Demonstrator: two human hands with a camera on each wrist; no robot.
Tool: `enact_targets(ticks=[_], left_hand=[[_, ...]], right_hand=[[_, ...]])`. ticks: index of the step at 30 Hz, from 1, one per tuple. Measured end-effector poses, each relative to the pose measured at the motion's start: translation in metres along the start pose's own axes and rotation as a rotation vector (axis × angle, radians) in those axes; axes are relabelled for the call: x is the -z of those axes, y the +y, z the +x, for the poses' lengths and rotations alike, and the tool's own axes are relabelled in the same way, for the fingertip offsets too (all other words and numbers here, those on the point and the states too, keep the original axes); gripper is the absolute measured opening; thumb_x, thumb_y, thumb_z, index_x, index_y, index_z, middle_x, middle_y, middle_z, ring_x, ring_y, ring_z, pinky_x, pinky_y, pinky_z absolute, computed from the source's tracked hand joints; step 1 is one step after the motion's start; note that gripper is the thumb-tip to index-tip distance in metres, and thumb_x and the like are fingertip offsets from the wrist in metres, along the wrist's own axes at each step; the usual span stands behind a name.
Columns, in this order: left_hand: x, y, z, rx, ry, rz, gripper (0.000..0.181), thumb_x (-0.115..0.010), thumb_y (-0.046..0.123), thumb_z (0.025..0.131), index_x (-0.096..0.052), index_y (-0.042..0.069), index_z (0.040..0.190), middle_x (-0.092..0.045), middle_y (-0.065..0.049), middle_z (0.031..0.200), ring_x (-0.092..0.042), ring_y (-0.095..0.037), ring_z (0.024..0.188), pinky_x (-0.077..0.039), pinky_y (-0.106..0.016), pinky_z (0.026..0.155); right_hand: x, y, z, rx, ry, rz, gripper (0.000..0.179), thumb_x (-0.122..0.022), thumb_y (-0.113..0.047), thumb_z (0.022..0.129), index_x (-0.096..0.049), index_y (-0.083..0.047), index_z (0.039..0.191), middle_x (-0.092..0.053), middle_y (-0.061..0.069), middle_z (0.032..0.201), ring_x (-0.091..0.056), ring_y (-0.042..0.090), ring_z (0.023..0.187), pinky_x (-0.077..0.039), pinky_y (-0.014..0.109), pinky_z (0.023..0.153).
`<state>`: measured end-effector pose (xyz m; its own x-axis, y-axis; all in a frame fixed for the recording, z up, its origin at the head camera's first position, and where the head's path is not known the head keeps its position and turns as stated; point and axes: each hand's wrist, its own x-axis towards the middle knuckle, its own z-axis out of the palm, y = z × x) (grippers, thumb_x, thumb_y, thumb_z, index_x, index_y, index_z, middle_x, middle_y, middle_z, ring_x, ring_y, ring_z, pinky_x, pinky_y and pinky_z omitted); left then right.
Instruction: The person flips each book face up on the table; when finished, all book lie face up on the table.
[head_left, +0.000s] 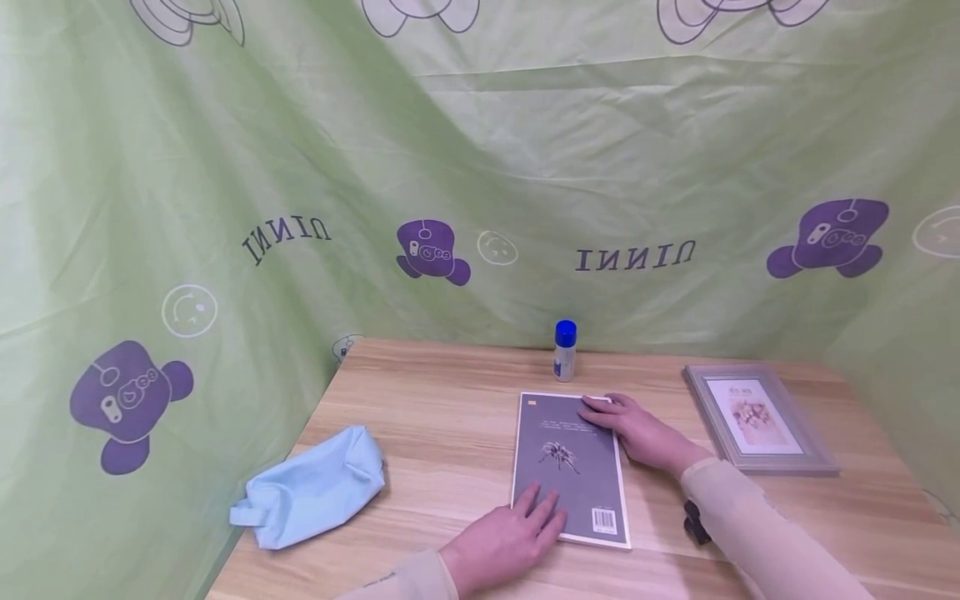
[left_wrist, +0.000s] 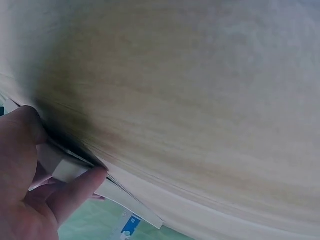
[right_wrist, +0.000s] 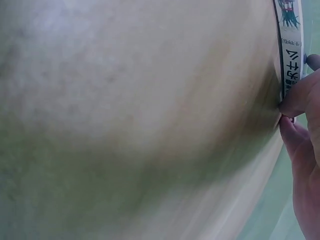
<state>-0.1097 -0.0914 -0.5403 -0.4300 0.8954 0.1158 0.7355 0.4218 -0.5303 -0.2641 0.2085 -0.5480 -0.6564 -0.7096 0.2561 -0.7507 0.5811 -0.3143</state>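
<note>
A dark grey book (head_left: 566,475) with pale edges lies on the wooden table, a spider-like picture and a barcode on its upper face. My left hand (head_left: 506,537) holds its near left corner, fingers spread on the cover. In the left wrist view the left thumb and a finger (left_wrist: 80,192) meet the book's edge. My right hand (head_left: 641,433) holds the far right corner, fingers over the cover. The right wrist view shows thumb and finger at the end of the printed spine (right_wrist: 291,55). The hands hide parts of both corners.
Behind the book stands a small white bottle (head_left: 565,358) with a blue cap. A light blue pouch (head_left: 318,487) lies at the left, a grey picture frame (head_left: 810,458) at the right. A small black object (head_left: 696,523) is beside the right sleeve. Green curtain (head_left: 525,167) surrounds the table.
</note>
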Motion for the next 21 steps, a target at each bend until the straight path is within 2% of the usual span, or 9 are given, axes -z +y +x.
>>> enact_targets(ticks=[7,11,16,21], left_hand=[[0.0016,-0.0005,-0.0006,0.012,0.005,0.013,0.041,-0.055,0.020,0.104,-0.062,0.013,0.144,-0.063,-0.010,0.142,-0.063,-0.031,0.126,-0.059,-0.020,0.059],[0.0005,-0.0006,-0.0015,0.018,0.022,0.013,0.040,-0.053,0.020,0.105,-0.063,0.012,0.143,-0.064,-0.011,0.141,-0.064,-0.031,0.126,-0.060,-0.020,0.063],[-0.0040,-0.0009,-0.0023,0.018,0.039,0.003,0.040,-0.048,0.016,0.106,-0.064,0.012,0.142,-0.065,-0.012,0.140,-0.064,-0.032,0.125,-0.060,-0.021,0.065],[-0.0040,-0.0051,-0.0056,0.014,0.052,-0.022,0.039,-0.046,0.012,0.107,-0.063,0.012,0.142,-0.064,-0.014,0.141,-0.064,-0.033,0.125,-0.061,-0.022,0.068]], right_hand=[[-0.0030,0.0022,-0.0003,0.022,0.081,0.003,0.055,-0.057,0.016,0.091,-0.068,-0.008,0.139,-0.053,0.018,0.152,-0.052,0.046,0.127,-0.046,0.062,0.105],[-0.0050,0.0031,-0.0003,0.046,0.123,-0.004,0.052,-0.055,0.015,0.093,-0.069,-0.008,0.138,-0.054,0.019,0.151,-0.052,0.046,0.126,-0.046,0.063,0.104],[-0.0064,0.0049,-0.0008,0.088,0.169,0.013,0.053,-0.058,0.017,0.090,-0.070,-0.007,0.136,-0.057,0.016,0.149,-0.051,0.051,0.127,-0.045,0.066,0.105],[-0.0075,0.0072,-0.0030,0.102,0.174,0.020,0.055,-0.063,0.016,0.088,-0.070,-0.008,0.136,-0.058,0.015,0.149,-0.049,0.053,0.129,-0.043,0.068,0.104]])
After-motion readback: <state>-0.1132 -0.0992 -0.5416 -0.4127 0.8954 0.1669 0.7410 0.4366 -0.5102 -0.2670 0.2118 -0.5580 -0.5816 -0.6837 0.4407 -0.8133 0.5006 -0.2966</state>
